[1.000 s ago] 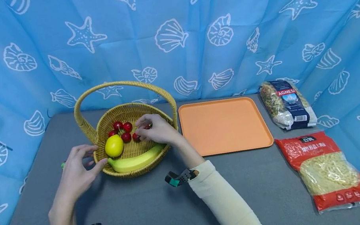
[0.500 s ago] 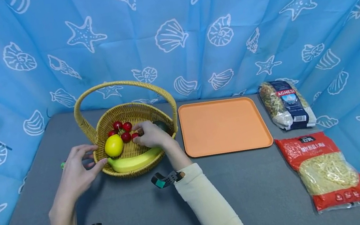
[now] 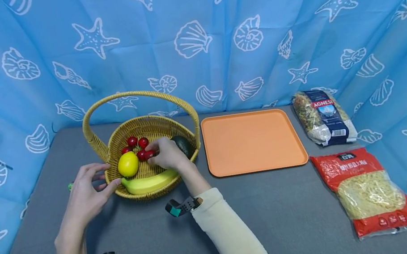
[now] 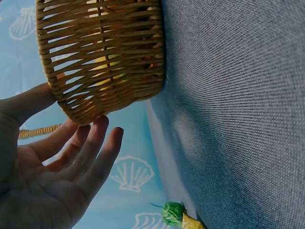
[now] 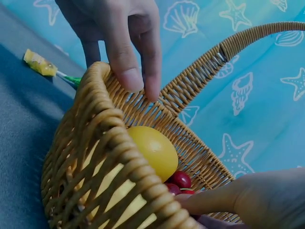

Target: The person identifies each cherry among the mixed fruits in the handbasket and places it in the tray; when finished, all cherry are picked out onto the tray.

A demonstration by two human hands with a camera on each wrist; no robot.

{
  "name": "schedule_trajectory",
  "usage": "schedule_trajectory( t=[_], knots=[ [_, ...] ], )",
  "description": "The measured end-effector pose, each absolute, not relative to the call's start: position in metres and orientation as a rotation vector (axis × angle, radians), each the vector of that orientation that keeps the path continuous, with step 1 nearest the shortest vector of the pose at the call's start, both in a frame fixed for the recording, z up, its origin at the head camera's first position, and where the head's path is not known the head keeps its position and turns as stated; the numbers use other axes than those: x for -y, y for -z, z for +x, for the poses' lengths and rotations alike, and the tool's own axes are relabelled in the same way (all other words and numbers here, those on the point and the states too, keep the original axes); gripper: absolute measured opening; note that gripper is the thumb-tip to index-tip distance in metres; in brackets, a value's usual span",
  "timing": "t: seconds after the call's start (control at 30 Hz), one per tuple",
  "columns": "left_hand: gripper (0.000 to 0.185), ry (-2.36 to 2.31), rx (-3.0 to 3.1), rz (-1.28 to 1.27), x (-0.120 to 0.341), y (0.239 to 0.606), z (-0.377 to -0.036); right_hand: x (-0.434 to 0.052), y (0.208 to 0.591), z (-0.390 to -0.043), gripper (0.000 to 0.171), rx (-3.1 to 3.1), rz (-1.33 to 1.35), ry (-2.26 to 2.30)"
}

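A wicker basket (image 3: 152,124) with a tall handle stands on the grey table. It holds a yellow lemon (image 3: 128,164), a banana (image 3: 150,183), a dark avocado (image 3: 184,145) and several red cherries (image 3: 143,142). On its left side my left hand (image 3: 88,192) grips the rim, thumb and fingers bent round it; the left wrist view shows the fingertips against the weave. My right hand (image 3: 167,154) reaches into the basket and pinches a cherry (image 3: 149,154) close beside another one. Part of that cherry is hidden by the fingers.
An orange tray (image 3: 254,140) lies right of the basket. Farther right are a bag of AGNESI pasta (image 3: 324,117) and a red bag of pasta (image 3: 370,193). Wrapped lollipops (image 5: 40,63) lie left of the basket. A blue shell-print curtain (image 3: 188,39) hangs behind.
My right hand has moved left inside the basket, bringing the cherry against the others and uncovering the avocado. My left hand stays on the rim.
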State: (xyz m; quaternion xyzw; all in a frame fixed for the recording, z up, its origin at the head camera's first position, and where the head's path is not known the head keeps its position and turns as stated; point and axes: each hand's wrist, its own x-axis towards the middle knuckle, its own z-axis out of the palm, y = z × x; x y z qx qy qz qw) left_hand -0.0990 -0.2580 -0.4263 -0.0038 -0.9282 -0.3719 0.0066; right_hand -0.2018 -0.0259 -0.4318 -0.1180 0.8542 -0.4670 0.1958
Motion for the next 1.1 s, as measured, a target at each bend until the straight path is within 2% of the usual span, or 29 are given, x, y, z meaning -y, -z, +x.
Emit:
schedule_trajectory(
  t=[0.2,0.43,0.83,0.97,1.1],
  knots=[
    [0.053,1.165,2.902,-0.003,0.258,0.427,-0.100,0.018,0.427,-0.196,0.032,-2.381,-0.357,1.409],
    [0.054,1.165,2.917,0.016,0.258,0.427,-0.100,-0.007,0.394,-0.177,0.035,-2.213,-0.527,1.533],
    [0.053,1.172,2.899,0.009,0.257,0.428,-0.100,-0.101,0.349,-0.132,0.034,-2.207,-0.793,1.709],
    [0.053,1.180,2.898,0.016,0.257,0.429,-0.100,-0.139,0.352,-0.138,0.033,-2.346,-0.707,1.758],
    [0.053,1.185,2.905,0.028,0.256,0.429,-0.100,-0.164,0.374,-0.163,0.034,-2.513,-0.510,1.733]
  ],
)
